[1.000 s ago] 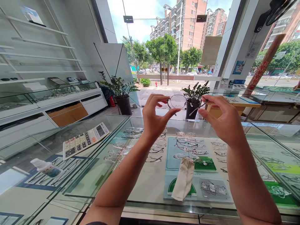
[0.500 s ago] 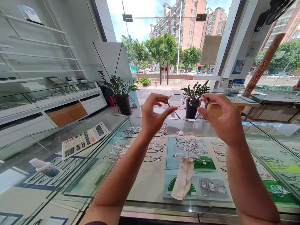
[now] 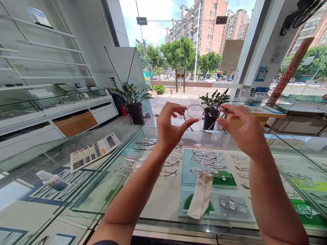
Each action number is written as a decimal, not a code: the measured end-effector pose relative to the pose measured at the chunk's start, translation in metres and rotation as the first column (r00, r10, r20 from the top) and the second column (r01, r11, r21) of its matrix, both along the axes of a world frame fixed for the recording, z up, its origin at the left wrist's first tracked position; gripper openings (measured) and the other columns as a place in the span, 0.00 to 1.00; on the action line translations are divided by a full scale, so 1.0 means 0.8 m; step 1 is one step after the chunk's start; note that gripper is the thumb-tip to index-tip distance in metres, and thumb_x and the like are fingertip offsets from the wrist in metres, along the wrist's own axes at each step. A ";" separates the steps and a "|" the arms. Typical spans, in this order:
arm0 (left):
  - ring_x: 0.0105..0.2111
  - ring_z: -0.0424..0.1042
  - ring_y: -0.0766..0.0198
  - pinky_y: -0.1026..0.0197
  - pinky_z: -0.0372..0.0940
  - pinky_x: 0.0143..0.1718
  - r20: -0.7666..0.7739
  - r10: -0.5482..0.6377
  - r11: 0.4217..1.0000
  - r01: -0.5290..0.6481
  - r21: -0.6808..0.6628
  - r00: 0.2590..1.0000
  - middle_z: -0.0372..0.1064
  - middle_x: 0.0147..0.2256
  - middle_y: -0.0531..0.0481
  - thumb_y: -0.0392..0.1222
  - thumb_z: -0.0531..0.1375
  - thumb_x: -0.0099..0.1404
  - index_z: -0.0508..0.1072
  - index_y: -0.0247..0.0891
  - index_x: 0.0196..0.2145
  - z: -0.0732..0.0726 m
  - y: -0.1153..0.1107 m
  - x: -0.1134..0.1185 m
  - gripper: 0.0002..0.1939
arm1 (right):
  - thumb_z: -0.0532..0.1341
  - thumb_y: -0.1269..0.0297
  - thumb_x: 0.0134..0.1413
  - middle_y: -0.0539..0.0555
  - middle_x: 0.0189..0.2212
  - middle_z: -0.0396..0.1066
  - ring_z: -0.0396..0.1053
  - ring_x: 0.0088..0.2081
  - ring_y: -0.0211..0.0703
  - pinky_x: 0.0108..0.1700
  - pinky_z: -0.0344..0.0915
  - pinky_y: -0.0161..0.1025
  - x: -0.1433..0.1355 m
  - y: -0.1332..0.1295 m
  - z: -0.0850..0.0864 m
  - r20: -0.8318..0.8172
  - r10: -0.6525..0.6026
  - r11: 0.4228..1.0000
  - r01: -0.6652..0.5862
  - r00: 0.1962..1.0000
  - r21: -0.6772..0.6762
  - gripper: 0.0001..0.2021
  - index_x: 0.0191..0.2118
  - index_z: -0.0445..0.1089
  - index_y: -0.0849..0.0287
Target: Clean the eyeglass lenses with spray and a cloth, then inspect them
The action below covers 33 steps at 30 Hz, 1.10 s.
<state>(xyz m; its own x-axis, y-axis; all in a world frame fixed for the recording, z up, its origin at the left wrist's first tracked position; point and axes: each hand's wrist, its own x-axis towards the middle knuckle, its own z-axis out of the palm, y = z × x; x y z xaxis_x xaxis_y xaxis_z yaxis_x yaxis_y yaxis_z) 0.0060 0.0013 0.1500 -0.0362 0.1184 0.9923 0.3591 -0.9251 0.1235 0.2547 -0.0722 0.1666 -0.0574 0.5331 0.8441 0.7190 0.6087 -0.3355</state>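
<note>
A pair of thin, dark-rimmed eyeglasses (image 3: pixel 195 111) is held up above the glass counter, level with the plants by the window. My left hand (image 3: pixel 173 122) pinches its left edge between thumb and fingers. At the other edge, my right hand (image 3: pixel 238 126) grips the frame the same way. The temples hang down below the lenses. Under my hands, a beige cloth (image 3: pixel 200 195) lies on the counter over a blue-green display card. Rows of eyeglasses (image 3: pixel 208 158) are visible between my forearms.
A calculator (image 3: pixel 95 152) and a white bottle (image 3: pixel 52 180) stand or lie on the glass at the left. Potted plants (image 3: pixel 135 114) are beyond the counter's far edge (image 3: pixel 163 130). More glasses (image 3: pixel 298 177) lie in the case at the right.
The view has shifted slightly, and the surroundings appear a little further right. The eyeglasses have tilted or turned slightly between my hands; both hands keep their pinch.
</note>
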 end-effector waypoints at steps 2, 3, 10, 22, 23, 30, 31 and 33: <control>0.37 0.76 0.62 0.57 0.71 0.35 -0.004 0.023 0.999 -0.022 0.030 1.000 0.76 0.38 0.51 0.57 0.78 0.61 0.77 0.43 0.45 0.000 -0.002 0.001 0.23 | 0.67 0.53 0.69 0.58 0.56 0.80 0.78 0.55 0.58 0.58 0.77 0.61 0.000 0.000 0.000 0.011 -0.008 1.000 0.008 1.000 -0.015 0.21 0.63 0.76 0.49; 0.38 0.76 0.62 0.57 0.71 0.35 -0.007 0.035 0.998 -0.035 0.043 0.999 0.76 0.38 0.51 0.57 0.78 0.61 0.77 0.43 0.45 0.000 -0.003 0.001 0.23 | 0.67 0.53 0.69 0.59 0.57 0.79 0.77 0.56 0.59 0.58 0.77 0.62 0.001 0.000 -0.001 0.015 -0.013 1.000 0.013 1.000 -0.021 0.21 0.64 0.76 0.49; 0.38 0.76 0.62 0.58 0.72 0.35 -0.005 0.035 0.997 -0.034 0.076 0.999 0.76 0.39 0.51 0.54 0.78 0.61 0.77 0.43 0.46 0.001 -0.002 0.002 0.23 | 0.66 0.54 0.69 0.59 0.58 0.79 0.78 0.56 0.58 0.57 0.77 0.60 -0.001 -0.001 -0.001 0.010 -0.017 1.000 0.017 1.000 -0.011 0.21 0.64 0.76 0.49; 0.39 0.78 0.62 0.57 0.72 0.37 0.012 -0.066 0.997 0.066 -0.047 0.998 0.77 0.40 0.50 0.57 0.77 0.62 0.78 0.44 0.47 -0.006 0.012 -0.001 0.23 | 0.69 0.56 0.66 0.59 0.55 0.80 0.78 0.54 0.58 0.56 0.78 0.59 -0.006 -0.005 0.003 -0.032 -0.017 0.999 0.019 0.999 0.047 0.20 0.61 0.77 0.51; 0.39 0.78 0.62 0.57 0.72 0.37 0.017 -0.075 0.995 0.076 -0.061 0.997 0.77 0.40 0.50 0.57 0.77 0.62 0.78 0.44 0.47 -0.006 0.013 0.000 0.23 | 0.69 0.56 0.66 0.59 0.54 0.79 0.78 0.54 0.58 0.56 0.78 0.59 -0.007 -0.006 0.003 -0.036 -0.018 0.998 0.020 0.999 0.051 0.20 0.61 0.77 0.51; 0.39 0.79 0.62 0.57 0.74 0.38 0.032 -0.118 0.983 0.122 -0.138 0.992 0.78 0.41 0.49 0.60 0.77 0.61 0.78 0.43 0.46 -0.010 0.021 0.000 0.25 | 0.69 0.56 0.66 0.59 0.55 0.79 0.78 0.54 0.58 0.55 0.79 0.57 -0.010 -0.009 0.005 -0.045 -0.031 0.997 0.034 0.998 0.066 0.20 0.60 0.78 0.51; 0.39 0.79 0.62 0.57 0.74 0.38 0.031 -0.123 0.982 0.126 -0.139 0.992 0.78 0.41 0.49 0.60 0.77 0.61 0.78 0.43 0.46 -0.010 0.021 0.000 0.25 | 0.69 0.56 0.66 0.59 0.55 0.79 0.78 0.54 0.58 0.54 0.79 0.57 -0.010 -0.009 0.005 -0.047 -0.032 0.997 0.035 0.998 0.066 0.20 0.61 0.78 0.51; 0.40 0.80 0.62 0.58 0.75 0.38 0.030 -0.129 0.981 0.132 -0.143 0.991 0.78 0.42 0.49 0.60 0.77 0.61 0.78 0.43 0.46 -0.010 0.022 0.000 0.25 | 0.69 0.55 0.66 0.59 0.55 0.79 0.78 0.54 0.58 0.54 0.80 0.57 -0.010 -0.010 0.005 -0.048 -0.035 0.997 0.039 0.998 0.067 0.20 0.61 0.78 0.51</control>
<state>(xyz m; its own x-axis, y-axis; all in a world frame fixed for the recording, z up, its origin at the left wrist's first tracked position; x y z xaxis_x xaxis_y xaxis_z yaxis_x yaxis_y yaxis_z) 0.0058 0.0186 0.1417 -0.0315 0.2657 0.9636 0.2324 -0.9356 0.2656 0.2464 -0.0798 0.1704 0.0017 0.4752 0.8799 0.7259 0.6046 -0.3279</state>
